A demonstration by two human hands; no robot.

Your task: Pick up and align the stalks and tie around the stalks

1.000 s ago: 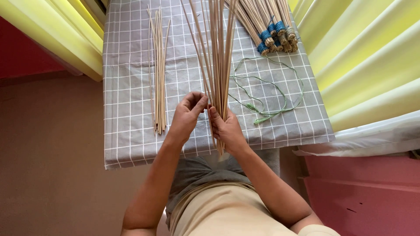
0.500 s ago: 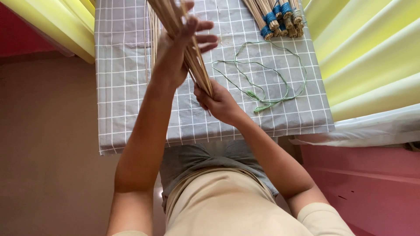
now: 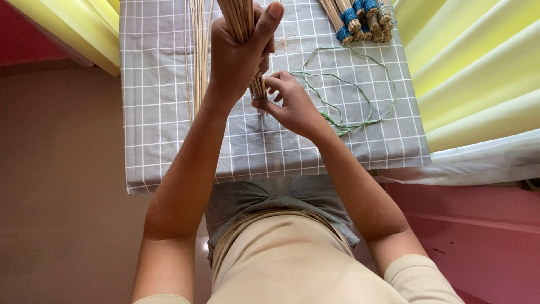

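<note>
My left hand is wrapped around a bundle of thin pale sticks, holding it upright over the grey checked cloth. The bundle's lower end touches the cloth. My right hand sits just right of that lower end, its fingertips pinching the stick bottoms. A loose green string lies in loops on the cloth to the right of my right hand.
A few loose sticks lie flat on the cloth left of my left hand. Several stick bundles bound with blue thread rest at the far right edge. Yellow panels flank the table; the floor is brown at left, pink at right.
My left hand has slid up the bundle and closed around it, gathering the spread sticks together. My right hand stayed at the lower end.
</note>
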